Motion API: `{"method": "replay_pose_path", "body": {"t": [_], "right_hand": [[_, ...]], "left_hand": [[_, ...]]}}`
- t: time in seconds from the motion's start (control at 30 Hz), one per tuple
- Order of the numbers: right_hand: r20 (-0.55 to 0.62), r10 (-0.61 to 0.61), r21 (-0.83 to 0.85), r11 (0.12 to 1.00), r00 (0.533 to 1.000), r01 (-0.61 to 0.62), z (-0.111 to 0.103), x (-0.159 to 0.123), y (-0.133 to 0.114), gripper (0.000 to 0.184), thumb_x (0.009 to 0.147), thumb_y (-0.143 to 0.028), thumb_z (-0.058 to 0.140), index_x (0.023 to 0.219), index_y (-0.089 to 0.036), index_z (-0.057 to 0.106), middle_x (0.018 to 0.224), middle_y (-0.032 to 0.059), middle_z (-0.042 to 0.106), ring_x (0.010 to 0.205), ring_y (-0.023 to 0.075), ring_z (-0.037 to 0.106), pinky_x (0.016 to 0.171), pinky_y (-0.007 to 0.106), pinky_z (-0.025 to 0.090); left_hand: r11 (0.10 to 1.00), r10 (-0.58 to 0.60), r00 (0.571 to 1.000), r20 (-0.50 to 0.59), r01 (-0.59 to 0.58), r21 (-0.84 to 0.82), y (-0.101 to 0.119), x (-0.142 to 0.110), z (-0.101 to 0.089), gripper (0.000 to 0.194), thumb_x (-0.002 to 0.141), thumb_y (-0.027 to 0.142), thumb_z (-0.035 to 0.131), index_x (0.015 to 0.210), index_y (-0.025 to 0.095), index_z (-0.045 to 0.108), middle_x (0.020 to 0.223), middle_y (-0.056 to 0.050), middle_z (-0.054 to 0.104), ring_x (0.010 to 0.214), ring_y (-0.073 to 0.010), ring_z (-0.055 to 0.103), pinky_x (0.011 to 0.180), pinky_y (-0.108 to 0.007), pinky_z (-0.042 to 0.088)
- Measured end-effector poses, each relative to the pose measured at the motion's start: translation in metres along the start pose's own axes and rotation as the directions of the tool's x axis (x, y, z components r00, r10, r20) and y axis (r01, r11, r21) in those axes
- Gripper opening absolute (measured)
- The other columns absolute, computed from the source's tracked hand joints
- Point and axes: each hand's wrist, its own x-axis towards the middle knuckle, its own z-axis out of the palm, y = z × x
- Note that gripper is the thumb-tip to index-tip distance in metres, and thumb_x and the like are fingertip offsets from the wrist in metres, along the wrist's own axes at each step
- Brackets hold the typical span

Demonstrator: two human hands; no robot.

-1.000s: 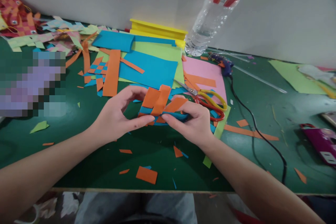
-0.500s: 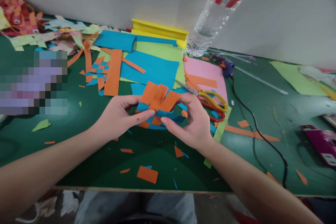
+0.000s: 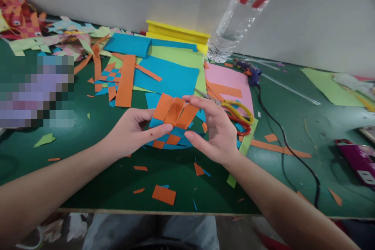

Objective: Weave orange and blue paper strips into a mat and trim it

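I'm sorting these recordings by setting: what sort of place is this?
Probably a craft workspace: the left hand holds woven paper above a green tabletop bearing paper scraps, scissors and what looks like a glue gun.

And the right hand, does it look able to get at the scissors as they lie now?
Probably yes: the scissors lie just beside the right hand, with nothing visible between them.
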Motion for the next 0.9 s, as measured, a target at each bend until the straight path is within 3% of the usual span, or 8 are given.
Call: {"method": "replay_pose_path", "body": {"t": [0.1,0.2,0.37,0.47,0.7,0.9], "right_hand": [[0.001,0.086,0.112,0.99,0.996,-0.086,-0.0002,-0.0021,0.0021,0.056,0.088,-0.027,0.069,0.139,-0.031,0.047,0.133,0.007,0.062,0.126,0.024,0.059,0.105,0.043,0.051],[0.037,0.15,0.133,0.979,0.988,-0.153,-0.0009,-0.0027,0.0029,0.051,0.087,-0.031,0.072,0.134,-0.03,0.052,0.134,0.007,0.062,0.122,0.0212,0.062,0.101,0.038,0.054],[0.099,0.125,0.152,0.979,0.987,-0.139,-0.0021,0.0008,0.0019,0.028,0.086,-0.033,0.072,0.112,-0.025,0.067,0.111,0.0045,0.074,0.107,0.019,0.068,0.095,0.036,0.056],[0.107,0.139,0.148,0.977,0.985,-0.154,-0.0024,0.0028,0.0004,0.025,0.086,-0.033,0.072,0.11,-0.025,0.07,0.111,0.0043,0.075,0.107,0.0196,0.069,0.094,0.036,0.056],[0.069,0.136,0.147,0.979,0.988,-0.144,-0.0018,0.0039,-0.0033,0.027,0.084,-0.03,0.074,0.111,-0.025,0.073,0.109,0.0047,0.076,0.106,0.0202,0.07,0.092,0.036,0.057],[0.056,0.142,0.136,0.979,0.988,-0.148,-0.0019,0.0001,0.0009,0.029,0.085,-0.031,0.073,0.114,-0.027,0.072,0.112,0.0046,0.076,0.108,0.0209,0.068,0.094,0.039,0.056]], "left_hand": [[1.0,-0.01,1.0,-0.004,0.01,0.014,-0.001,-0.0001,-0.0013,0.02,0.078,0.043,0.078,0.089,0.025,0.081,0.082,0.0,0.078,0.063,-0.0172,0.069,0.053,-0.026,0.059],[1.0,-0.02,0.999,0.027,0.02,0.003,-0.0014,0.0004,-0.002,0.02,0.078,0.042,0.08,0.09,0.026,0.081,0.085,0.0,0.079,0.069,-0.0192,0.072,0.059,-0.027,0.061],[0.999,-0.047,0.997,0.061,0.048,-0.018,-0.0018,0.0022,-0.0008,0.027,0.078,0.042,0.079,0.099,0.026,0.08,0.098,-0.002,0.08,0.086,-0.0242,0.075,0.071,-0.032,0.063],[0.998,-0.045,0.997,0.061,0.047,-0.048,-0.0026,0.0031,-0.0007,0.028,0.078,0.041,0.079,0.101,0.024,0.079,0.101,-0.003,0.079,0.087,-0.0239,0.075,0.074,-0.033,0.064],[0.999,-0.006,0.999,0.033,0.008,-0.05,-0.0013,0.003,-0.0004,0.016,0.078,0.036,0.078,0.087,0.023,0.078,0.088,-0.001,0.077,0.07,-0.0174,0.07,0.058,-0.025,0.058],[0.998,-0.057,0.998,-0.001,0.056,-0.034,-0.0016,0.0022,-0.0014,0.019,0.077,0.04,0.079,0.08,0.022,0.076,0.076,0.001,0.074,0.064,-0.0156,0.067,0.059,-0.026,0.058]]}}
